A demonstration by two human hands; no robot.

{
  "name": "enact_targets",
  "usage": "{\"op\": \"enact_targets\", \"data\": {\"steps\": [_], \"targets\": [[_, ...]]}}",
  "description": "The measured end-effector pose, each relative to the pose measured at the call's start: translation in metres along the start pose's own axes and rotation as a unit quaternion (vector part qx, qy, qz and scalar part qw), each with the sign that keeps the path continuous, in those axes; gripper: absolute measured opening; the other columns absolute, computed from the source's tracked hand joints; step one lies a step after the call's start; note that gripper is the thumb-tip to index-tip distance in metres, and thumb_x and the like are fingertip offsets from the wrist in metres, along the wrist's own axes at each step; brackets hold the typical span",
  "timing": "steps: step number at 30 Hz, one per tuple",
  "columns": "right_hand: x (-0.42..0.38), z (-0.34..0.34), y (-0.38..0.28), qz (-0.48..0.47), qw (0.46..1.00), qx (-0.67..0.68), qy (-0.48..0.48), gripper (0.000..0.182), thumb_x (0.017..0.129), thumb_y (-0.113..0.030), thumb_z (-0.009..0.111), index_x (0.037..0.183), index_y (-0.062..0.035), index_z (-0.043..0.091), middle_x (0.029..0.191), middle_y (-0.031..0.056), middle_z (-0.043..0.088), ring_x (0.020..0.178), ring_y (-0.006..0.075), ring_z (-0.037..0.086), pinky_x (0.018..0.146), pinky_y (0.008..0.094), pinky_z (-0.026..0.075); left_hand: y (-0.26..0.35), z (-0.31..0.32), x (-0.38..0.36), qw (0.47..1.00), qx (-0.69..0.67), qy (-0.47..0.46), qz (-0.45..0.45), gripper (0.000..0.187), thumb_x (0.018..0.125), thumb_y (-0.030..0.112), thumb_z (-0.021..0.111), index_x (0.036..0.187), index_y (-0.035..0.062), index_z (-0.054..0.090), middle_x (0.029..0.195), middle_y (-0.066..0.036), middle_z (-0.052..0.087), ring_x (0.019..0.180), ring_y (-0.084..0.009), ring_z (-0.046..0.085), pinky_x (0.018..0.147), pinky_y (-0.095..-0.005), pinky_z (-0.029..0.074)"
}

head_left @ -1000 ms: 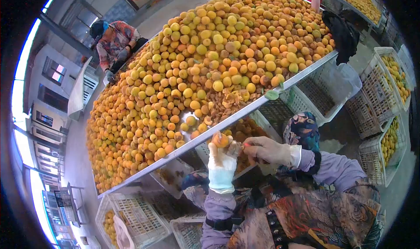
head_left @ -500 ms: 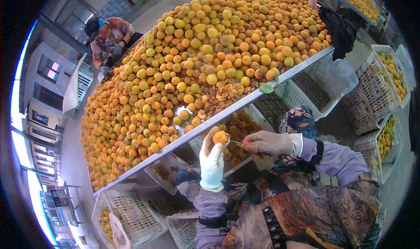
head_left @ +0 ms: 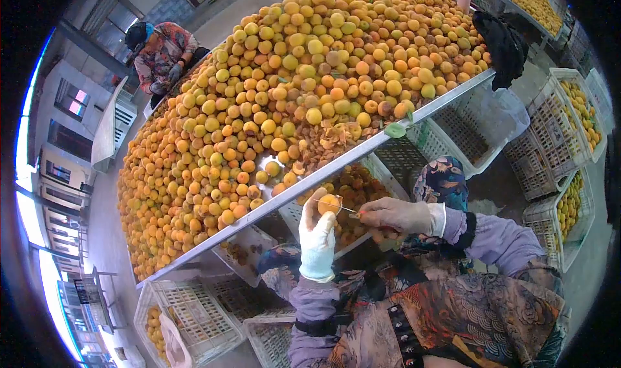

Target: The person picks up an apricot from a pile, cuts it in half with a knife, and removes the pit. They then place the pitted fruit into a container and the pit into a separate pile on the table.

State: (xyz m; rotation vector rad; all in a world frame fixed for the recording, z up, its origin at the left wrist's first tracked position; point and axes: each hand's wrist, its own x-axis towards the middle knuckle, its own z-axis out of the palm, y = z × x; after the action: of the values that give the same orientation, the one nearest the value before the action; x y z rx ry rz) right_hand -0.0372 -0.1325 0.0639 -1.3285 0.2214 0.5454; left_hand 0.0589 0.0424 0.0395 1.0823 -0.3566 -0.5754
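Note:
My left hand (head_left: pixel 317 242), in a white glove, holds an orange apricot (head_left: pixel 329 203) between thumb and fingers. In my gloved right hand (head_left: pixel 400 216) is a thin metal tool (head_left: pixel 348 210) with a reddish handle, mostly covered by the fingers. Its narrow shaft points left and lies across the apricot's face. Both hands are just in front of the table's metal edge (head_left: pixel 310 181). Below them stands a crate (head_left: pixel 381 168) with apricots and orange pieces inside.
A large heap of apricots (head_left: pixel 304 64) covers the sloping table, with torn fruit pieces (head_left: pixel 333 135) near its edge. Plastic crates stand under the table at left (head_left: pixel 191 306) and right (head_left: pixel 475 141). A black bag (head_left: pixel 501 44) hangs at the far corner. Another person (head_left: pixel 165 57) works at upper left.
The tool's shaft now reaches across the apricot, where before its tip was at the fruit's right side. My left hand moved slightly right. The other person's hands came closer together.

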Motion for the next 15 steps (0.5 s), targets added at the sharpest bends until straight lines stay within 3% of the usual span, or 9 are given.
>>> {"op": "enact_targets", "data": {"steps": [6,13,15], "targets": [[0.006,0.019,0.014,-0.022,0.998,0.047,0.046,0.026,0.094,-0.039,0.044,0.094,-0.0146,0.053,0.063,-0.0029,0.052,0.044,0.0050,0.041,0.036,0.0207,0.030,-0.010,0.008,-0.002,0.998,-0.050,0.044,0.011,0.045,0.084,0.005,0.057,0.126,0.0037,0.041,0.118,-0.012,0.054,0.103,-0.0136,0.055,0.065,-0.0153,0.042],[0.004,0.026,0.009,-0.045,0.995,0.067,0.059,0.026,0.094,-0.039,0.044,0.092,-0.0147,0.053,0.062,-0.0037,0.050,0.044,0.0048,0.040,0.036,0.0205,0.030,-0.007,0.011,0.000,0.997,-0.047,0.051,0.019,0.046,0.084,0.003,0.056,0.127,0.0022,0.040,0.118,-0.013,0.054,0.104,-0.0141,0.055,0.066,-0.0151,0.042],[0.001,0.026,0.007,-0.034,0.995,0.069,0.058,0.026,0.094,-0.038,0.043,0.092,-0.0143,0.053,0.063,-0.0035,0.051,0.043,0.0049,0.041,0.036,0.0206,0.030,-0.001,0.011,0.000,0.999,-0.023,0.045,0.009,0.045,0.085,0.002,0.055,0.127,-0.0004,0.039,0.118,-0.014,0.053,0.106,-0.0169,0.055,0.077,-0.0189,0.045]]}}
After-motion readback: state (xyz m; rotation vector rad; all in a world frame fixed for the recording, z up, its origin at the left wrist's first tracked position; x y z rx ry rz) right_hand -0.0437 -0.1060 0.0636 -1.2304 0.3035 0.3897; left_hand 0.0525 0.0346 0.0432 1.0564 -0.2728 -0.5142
